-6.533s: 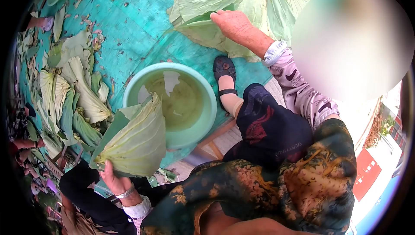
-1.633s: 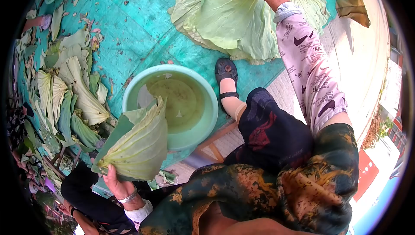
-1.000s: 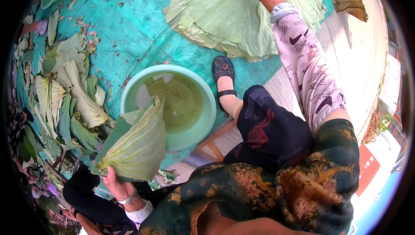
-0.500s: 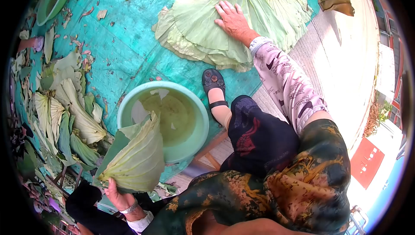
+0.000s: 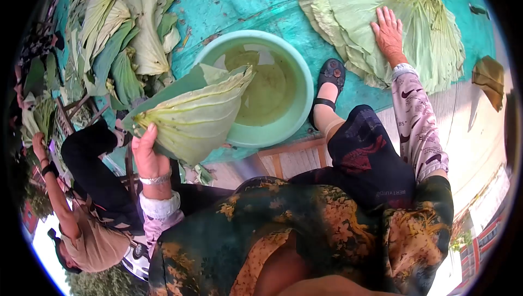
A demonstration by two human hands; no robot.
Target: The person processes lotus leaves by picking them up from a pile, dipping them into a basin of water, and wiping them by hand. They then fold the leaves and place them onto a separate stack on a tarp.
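On the far left, another person (image 5: 97, 241) sits by some loose leaves (image 5: 103, 45). Next, the left hand (image 5: 150, 157) grips a folded leaf (image 5: 193, 119), thumb on top; the leaf's tip hangs over the green bowl (image 5: 301, 91) of water. Then comes a dark shoe (image 5: 332, 73). The right hand (image 5: 389, 35) lies flat, fingers open, on a big leaf pile (image 5: 348, 15). Far right is a brown thing (image 5: 488, 80).

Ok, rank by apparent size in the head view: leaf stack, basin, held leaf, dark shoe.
1. Leaf stack
2. Basin and held leaf, unranked: they look similar, and the leaf overlaps the basin, nearer the camera
3. Dark shoe
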